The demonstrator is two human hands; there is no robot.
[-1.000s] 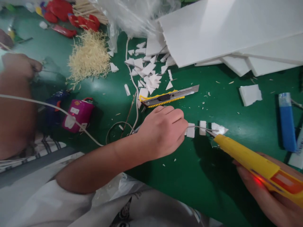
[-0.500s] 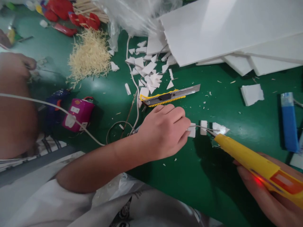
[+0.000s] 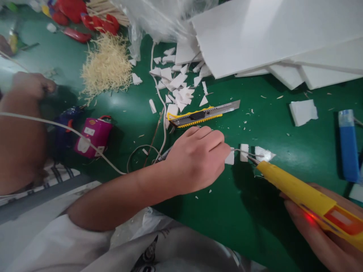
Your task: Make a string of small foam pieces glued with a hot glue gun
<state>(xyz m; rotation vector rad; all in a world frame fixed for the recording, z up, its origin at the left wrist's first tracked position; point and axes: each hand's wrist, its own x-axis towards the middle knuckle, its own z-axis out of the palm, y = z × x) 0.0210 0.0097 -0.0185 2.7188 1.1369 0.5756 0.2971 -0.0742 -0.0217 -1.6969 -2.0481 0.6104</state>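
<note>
Fingers pinched together, my left hand (image 3: 200, 158) is shut on a thin grey wire (image 3: 239, 151), which runs right over small white foam pieces. Two of these are a foam block (image 3: 244, 153) and a pointed foam piece (image 3: 261, 154). My right hand (image 3: 323, 230) is wrapped round a yellow soldering gun (image 3: 297, 189) with a red light glowing on its side. Its metal prongs lie close to the wire, beside the foam block; whether they touch it I cannot tell. Just above my left hand lies a yellow utility knife (image 3: 202, 115), blade out.
Foam scraps (image 3: 177, 85), a pile of pale shavings (image 3: 106, 64) and white foam sheets (image 3: 269, 37) lie behind. A magenta box (image 3: 93, 138) stands left, under a white cord (image 3: 56, 122). Another person's hand (image 3: 34, 85) is far left. A blue lighter-like object (image 3: 348, 147) lies right.
My left hand has shifted very slightly right, while the soldering gun stays almost in place. The other person's hand at the far left has moved right and down.
</note>
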